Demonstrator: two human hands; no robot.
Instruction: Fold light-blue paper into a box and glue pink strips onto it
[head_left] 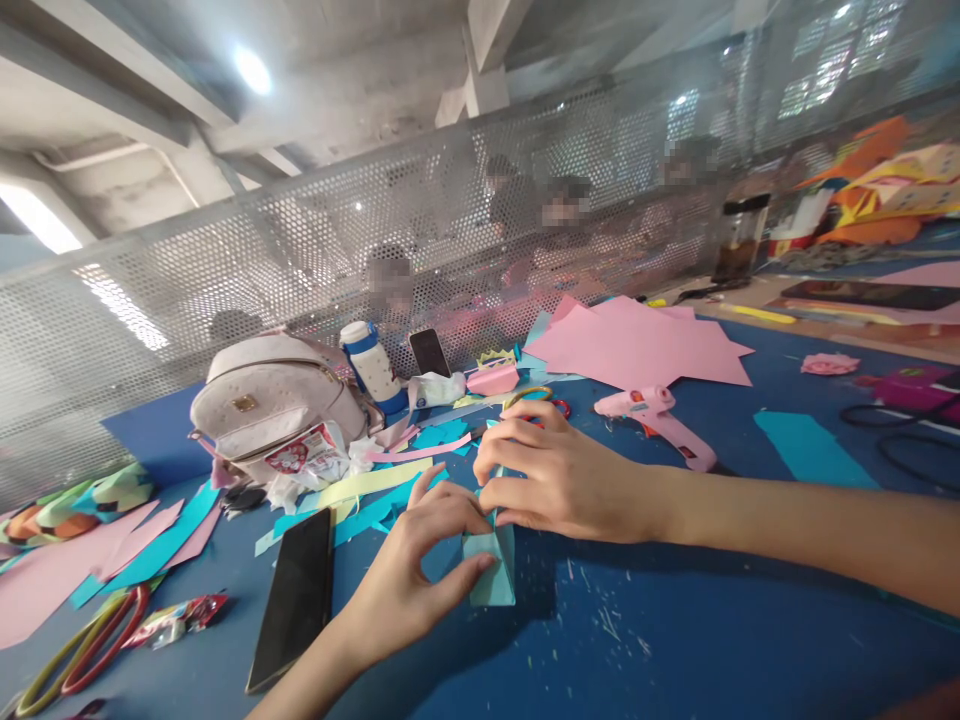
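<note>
Both of my hands are at a folded piece of light blue paper (493, 585) above the blue table. My left hand (421, 555) grips its near end, with the thumb against one face and the fingers curled over the top. From the right, my right hand (559, 480) has its fingers bent round the far part, hiding much of the fold. Beyond my right hand lie a pair of scissors (536, 393) and a pink hot glue gun (656, 420). A dark smartphone (296, 595) rests left of my left wrist.
A pale pink backpack (274, 410) and a white-and-blue bottle (373, 362) stand at the back left. Pink star-edged paper (637, 340) lies at the back. Blue strips (390, 505) and scraps cover the table. A perforated metal screen (315, 270) runs behind, with people beyond it.
</note>
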